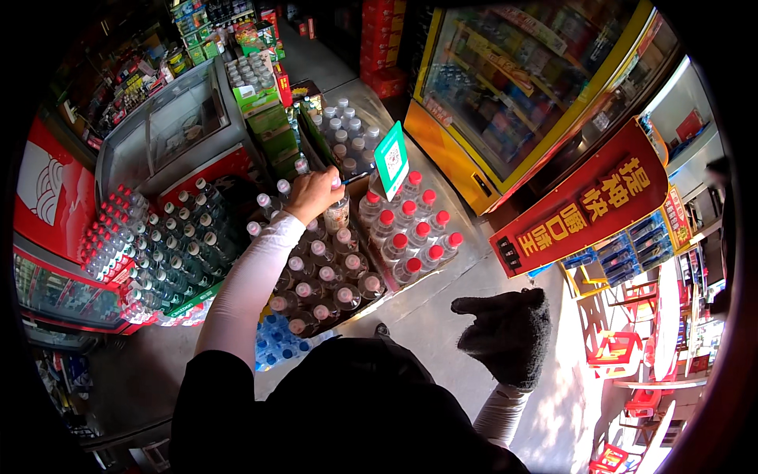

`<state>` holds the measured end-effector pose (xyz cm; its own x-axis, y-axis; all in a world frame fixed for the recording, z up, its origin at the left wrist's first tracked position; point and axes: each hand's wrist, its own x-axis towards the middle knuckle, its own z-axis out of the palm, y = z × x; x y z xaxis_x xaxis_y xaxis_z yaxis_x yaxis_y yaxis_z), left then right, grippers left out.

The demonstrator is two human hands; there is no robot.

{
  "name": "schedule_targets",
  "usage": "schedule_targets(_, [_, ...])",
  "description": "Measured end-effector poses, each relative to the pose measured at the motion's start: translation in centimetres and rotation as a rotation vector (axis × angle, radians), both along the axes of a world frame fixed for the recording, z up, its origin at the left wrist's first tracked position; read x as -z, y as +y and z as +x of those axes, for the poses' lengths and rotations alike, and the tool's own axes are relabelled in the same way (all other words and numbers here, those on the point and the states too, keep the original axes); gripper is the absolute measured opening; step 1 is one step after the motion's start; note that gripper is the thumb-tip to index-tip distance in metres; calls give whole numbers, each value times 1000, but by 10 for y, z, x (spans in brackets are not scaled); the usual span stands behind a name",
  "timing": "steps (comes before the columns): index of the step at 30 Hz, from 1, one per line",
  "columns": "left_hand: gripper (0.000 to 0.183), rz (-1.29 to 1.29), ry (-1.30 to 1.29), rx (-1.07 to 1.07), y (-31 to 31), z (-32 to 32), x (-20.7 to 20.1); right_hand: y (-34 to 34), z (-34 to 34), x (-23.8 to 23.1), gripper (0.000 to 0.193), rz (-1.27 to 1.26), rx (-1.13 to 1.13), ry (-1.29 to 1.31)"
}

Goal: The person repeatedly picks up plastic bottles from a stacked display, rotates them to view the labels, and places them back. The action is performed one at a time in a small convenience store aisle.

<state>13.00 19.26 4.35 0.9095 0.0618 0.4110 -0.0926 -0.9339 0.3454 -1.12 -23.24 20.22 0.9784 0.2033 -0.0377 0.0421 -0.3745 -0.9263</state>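
Observation:
My left hand (314, 194), bare below a pale sleeve, is closed around the top of a clear plastic bottle (337, 215). This bottle stands upright or nearly so over a carton of pink-capped bottles (327, 274); its base is hidden among them. Right beside that carton is another of red-capped clear bottles (408, 207). A green card with a square code (391, 160) rises at its far corner. Low on the right, away from the bottles, hangs my right hand (505, 336) in a dark fuzzy glove. One digit points left; the other fingers merge in the dark fabric.
Left of the cartons are green-tinted bottles (193, 229) and a chest freezer (170, 130). White-capped bottles (347, 130) stand behind. A yellow-framed glass fridge (517, 87) and a red sign (584, 197) are on the right. Blue-capped bottles (278, 341) lie near my body.

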Motion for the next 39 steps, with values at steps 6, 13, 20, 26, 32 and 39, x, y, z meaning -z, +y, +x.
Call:
schedule_targets(6, [26,-71,169,97,-3,3,70,-10,2,-5,45,-22,19,-38])
schedule_targets(13, [26,-80,176,138,13,-1,98,-19,5,1,50,26,77,-132])
schedule_targets(20, [77,114,236,133,23,-25,83,-29,-1,-9,55,128,110,-147])
schedule_targets(26, [48,116,512,-29,59,-47,97,-19,1,-40,60,1,-39,-329])
schedule_targets(32, [34,-47,314,-39,47,-49,99,-8,-17,18,52,-324,-244,-477])
schedule_targets(39, [28,-228,69,-85,45,-70,7,35,11,24,45,-360,-245,-306])
